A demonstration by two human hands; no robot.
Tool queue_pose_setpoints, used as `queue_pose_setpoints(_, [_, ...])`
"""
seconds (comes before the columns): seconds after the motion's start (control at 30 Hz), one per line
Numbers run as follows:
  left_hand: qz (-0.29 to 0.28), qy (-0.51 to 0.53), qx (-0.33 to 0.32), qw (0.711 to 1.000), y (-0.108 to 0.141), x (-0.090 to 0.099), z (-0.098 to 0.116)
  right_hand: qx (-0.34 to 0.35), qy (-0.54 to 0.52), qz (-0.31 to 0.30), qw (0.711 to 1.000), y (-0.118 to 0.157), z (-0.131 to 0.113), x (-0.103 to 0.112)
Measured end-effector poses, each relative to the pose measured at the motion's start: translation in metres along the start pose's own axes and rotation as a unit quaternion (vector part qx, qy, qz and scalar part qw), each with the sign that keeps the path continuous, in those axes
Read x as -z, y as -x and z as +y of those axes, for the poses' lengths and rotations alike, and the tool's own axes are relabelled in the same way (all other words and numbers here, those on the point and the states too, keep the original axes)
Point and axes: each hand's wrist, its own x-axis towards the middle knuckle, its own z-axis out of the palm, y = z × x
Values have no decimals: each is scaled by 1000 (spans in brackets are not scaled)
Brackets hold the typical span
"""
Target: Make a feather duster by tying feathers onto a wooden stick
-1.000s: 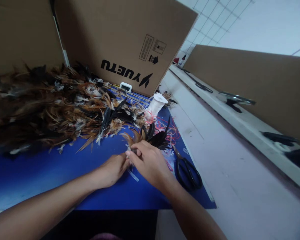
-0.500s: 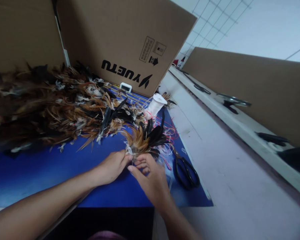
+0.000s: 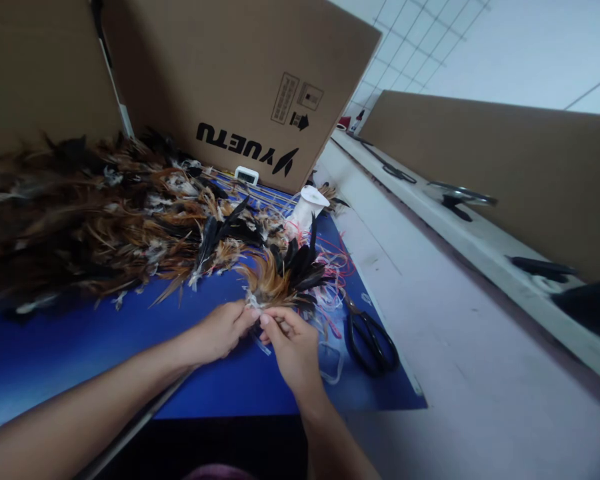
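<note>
A bunch of brown and black feathers [image 3: 275, 277] fans upward above the blue mat [image 3: 220, 383]. My left hand [image 3: 227, 328] is closed on its whitish lower end. Beside it, on the right, my right hand [image 3: 291, 340] pinches at the same end, and a clear strip hangs between the two hands. What exactly the right fingertips hold is too small to tell. Black-handled scissors [image 3: 371, 341] lie right of my right hand. Pink and white strings [image 3: 330, 280] lie behind them, near a white spool [image 3: 307, 207].
A large heap of feathers [image 3: 95, 220] covers the mat's left and back. Behind it stands a cardboard box [image 3: 230, 73]. A small white device [image 3: 247, 175] sits at the box's foot. Several tools, including scissors [image 3: 399, 173], lie along a ledge [image 3: 475, 247] on the right.
My right hand has closed from loosely spread fingers into a pinch against the feather bunch's lower end. The bunch has tilted slightly, and the camera view has shifted a little.
</note>
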Motion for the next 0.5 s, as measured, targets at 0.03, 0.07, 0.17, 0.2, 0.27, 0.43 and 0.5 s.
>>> queue_pose_setpoints(0.03, [-16,7,15,1000,0,0,1,-4,-9,0,1000,-1,0,0])
queue_pose_setpoints(0.07, [-28,18,28,999,0,0,1,-8,-20,-1,1000,-2,0,-1])
queue_pose_setpoints(0.17, [-41,69,50,996,0,0,2,-27,-68,-7,997,-6,1,-2])
queue_pose_setpoints(0.2, [-46,86,52,994,0,0,3,-33,-84,-9,996,-6,2,-3])
queue_pose_setpoints(0.27, [-52,111,54,991,0,0,2,-41,-111,-14,993,-8,4,-3])
queue_pose_setpoints(0.43, [-57,136,50,988,0,-1,0,-56,-146,-9,988,-9,4,-5])
queue_pose_setpoints(0.5, [-54,140,45,988,0,-1,0,-66,-146,-4,987,-9,3,-6])
